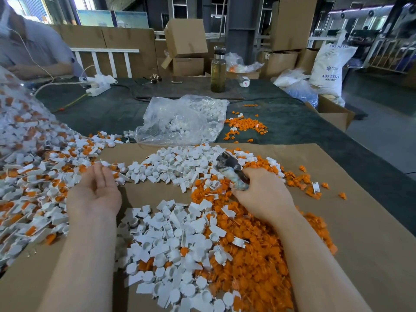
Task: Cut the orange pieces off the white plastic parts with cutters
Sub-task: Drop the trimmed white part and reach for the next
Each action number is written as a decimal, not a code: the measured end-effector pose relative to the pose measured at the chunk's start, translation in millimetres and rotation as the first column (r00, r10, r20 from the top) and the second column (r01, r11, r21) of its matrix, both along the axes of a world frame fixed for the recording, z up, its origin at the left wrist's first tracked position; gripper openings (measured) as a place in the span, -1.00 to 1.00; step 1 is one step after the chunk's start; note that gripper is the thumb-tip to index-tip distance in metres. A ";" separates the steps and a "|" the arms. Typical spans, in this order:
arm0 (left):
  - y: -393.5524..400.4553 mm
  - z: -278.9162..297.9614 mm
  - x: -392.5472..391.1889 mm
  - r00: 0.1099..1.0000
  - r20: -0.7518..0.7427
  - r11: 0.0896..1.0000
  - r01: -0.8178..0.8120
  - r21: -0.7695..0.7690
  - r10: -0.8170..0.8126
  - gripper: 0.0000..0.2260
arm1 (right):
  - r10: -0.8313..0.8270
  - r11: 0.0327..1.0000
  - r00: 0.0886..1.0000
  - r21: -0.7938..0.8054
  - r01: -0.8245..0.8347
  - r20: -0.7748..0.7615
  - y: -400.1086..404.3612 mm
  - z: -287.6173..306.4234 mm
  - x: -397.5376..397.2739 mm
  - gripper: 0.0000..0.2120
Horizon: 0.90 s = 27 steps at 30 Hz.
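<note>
Behind, sack (329, 70) marked "ABS RESIN"

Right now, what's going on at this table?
A person is trimming orange pieces off white plastic parts. The right hand grips the cutters; the left hand is open, palm up, holding nothing. Untrimmed parts lie to the left, and cut orange pieces are heaped on the cardboard.

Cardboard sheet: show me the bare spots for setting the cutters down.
Bare cardboard sheet lies right of the orange pile, and a strip lies between the hands, ahead of the near white parts. Crowded: the mixed heap at left.
</note>
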<state>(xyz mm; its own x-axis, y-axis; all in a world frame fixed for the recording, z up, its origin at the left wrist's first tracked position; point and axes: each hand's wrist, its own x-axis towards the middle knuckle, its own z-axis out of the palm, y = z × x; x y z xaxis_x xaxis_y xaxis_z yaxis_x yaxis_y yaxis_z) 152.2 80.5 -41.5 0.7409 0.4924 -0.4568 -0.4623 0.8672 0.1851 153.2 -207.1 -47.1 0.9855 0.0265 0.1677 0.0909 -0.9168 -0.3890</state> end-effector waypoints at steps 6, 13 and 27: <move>-21.2 10.1 -1.0 0.921 -0.316 0.765 0.369 0.527 -0.227 -0.86 | 0.034 0.994 0.999 -0.102 -0.037 -0.031 11.1 -5.0 2.0 -0.77; -69.4 0.2 -7.3 0.809 -0.587 -0.509 0.515 0.689 0.025 -0.88 | 0.062 0.990 0.997 -0.126 -0.067 -0.046 15.7 -7.1 2.2 -0.74; -77.6 -18.3 2.1 0.810 -0.528 -0.795 0.487 0.361 0.255 -0.80 | 0.083 0.991 0.996 -0.107 -0.085 -0.023 22.7 -5.3 -1.2 -0.77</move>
<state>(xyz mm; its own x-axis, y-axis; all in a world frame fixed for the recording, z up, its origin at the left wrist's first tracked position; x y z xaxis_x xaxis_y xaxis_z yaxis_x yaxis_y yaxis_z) 154.3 2.8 -59.8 0.9893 0.0485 0.1373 -0.0131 -0.9095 0.4154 152.1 -184.4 -52.4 0.9819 0.1262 0.1410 0.1628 -0.9430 -0.2903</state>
